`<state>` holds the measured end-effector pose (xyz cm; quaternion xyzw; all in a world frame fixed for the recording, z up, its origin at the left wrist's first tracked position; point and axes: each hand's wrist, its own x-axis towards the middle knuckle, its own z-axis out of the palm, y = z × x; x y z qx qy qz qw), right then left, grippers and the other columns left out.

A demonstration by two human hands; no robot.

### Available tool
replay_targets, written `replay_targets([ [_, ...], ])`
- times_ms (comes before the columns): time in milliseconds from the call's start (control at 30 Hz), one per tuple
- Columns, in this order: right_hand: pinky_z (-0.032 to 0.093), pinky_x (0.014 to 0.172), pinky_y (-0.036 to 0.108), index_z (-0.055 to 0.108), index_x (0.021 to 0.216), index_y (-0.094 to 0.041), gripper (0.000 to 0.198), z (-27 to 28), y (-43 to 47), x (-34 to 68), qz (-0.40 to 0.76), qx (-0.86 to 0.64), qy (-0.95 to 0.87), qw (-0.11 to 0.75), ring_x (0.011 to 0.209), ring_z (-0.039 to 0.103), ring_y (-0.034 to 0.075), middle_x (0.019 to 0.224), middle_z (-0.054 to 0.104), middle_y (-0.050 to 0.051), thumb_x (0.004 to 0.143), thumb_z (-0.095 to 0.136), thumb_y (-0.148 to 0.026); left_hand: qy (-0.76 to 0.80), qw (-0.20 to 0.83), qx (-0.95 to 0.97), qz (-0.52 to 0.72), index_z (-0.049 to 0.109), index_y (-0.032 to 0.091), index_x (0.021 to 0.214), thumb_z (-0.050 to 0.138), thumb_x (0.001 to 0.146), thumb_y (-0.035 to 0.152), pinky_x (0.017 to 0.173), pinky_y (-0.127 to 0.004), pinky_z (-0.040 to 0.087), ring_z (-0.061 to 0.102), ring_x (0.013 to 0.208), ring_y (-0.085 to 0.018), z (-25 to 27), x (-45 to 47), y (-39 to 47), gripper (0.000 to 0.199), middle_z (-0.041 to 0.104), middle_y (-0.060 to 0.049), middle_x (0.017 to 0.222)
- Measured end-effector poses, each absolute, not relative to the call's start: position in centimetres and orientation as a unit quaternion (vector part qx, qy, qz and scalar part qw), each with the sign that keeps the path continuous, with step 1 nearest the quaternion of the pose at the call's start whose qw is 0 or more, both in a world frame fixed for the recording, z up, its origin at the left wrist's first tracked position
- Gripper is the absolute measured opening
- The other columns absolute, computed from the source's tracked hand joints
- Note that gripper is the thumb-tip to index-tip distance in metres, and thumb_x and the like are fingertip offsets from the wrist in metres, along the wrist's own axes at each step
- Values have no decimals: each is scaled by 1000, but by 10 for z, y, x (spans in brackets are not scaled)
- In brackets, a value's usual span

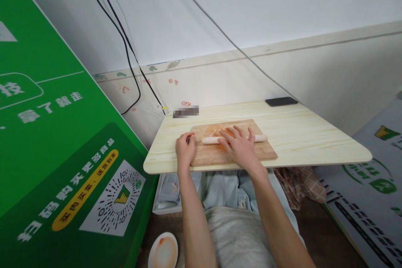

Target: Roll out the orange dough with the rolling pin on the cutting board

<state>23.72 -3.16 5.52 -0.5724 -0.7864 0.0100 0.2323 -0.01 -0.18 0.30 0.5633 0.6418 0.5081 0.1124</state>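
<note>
A wooden cutting board [205, 158] lies near the front edge of a pale wood-grain table. Across it is a light wooden rolling pin [260, 138], with an orange, dough-like piece [223, 147] partly hidden beneath. White powder dusts the surface around it. My right hand [241, 145] lies over the middle of the pin, its fingers spread and stretched out. At the board's left edge, my left hand [186, 148] has its fingers curled, closed on the edge; its fingertips are partly hidden.
A black phone [281, 101] lies at the table's [320, 144] back right. A blurred dark object [186, 112] sits at its back left. Below are a white tray with cloth [168, 208] and an orange-stained white dish [163, 251]. A green printed panel [72, 142] stands on the left; cables hang along the wall.
</note>
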Motion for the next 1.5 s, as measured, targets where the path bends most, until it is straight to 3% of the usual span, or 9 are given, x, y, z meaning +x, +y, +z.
replay_targets([
  [267,16,137,74,59,168,-34,57,63,-44,245,49,-581,-799,149,165,44,39,173,59,11,116,48,-56,640,113,563,510,82,22,108,58,102,31,107,-45,61,77,110,-29,3,-1,-3,26,85,-11,117],
  [367,14,137,75,58,169,-33,59,63,-46,244,45,-574,-803,154,164,45,38,170,62,13,116,49,-58,640,113,564,510,82,21,108,58,102,31,107,-46,60,77,110,-29,3,-1,-3,27,85,-12,118],
  [533,19,137,69,64,164,-29,56,60,-31,233,3,-580,-791,196,167,40,38,180,49,16,115,53,-56,643,111,561,510,82,21,107,59,101,30,108,-47,60,77,110,-29,3,-1,-2,25,85,-12,117],
  [867,21,137,65,54,172,-31,65,58,-41,238,28,-574,-804,154,167,40,38,176,55,12,114,54,-61,643,114,562,507,82,21,107,59,100,31,107,-47,60,77,110,-30,4,-1,-2,26,85,-12,116],
  [1133,22,137,61,66,160,-27,54,61,-20,226,4,-583,-788,197,166,41,36,176,54,15,113,59,-52,643,112,564,506,82,21,107,58,99,30,107,-48,59,77,109,-31,4,-1,-2,27,85,-13,115],
  [1500,21,138,60,54,172,-27,66,64,-38,235,35,-572,-804,157,167,41,35,175,56,15,113,56,-56,642,113,564,507,82,22,106,59,100,31,106,-44,60,77,110,-28,5,-1,-2,26,85,-11,115],
])
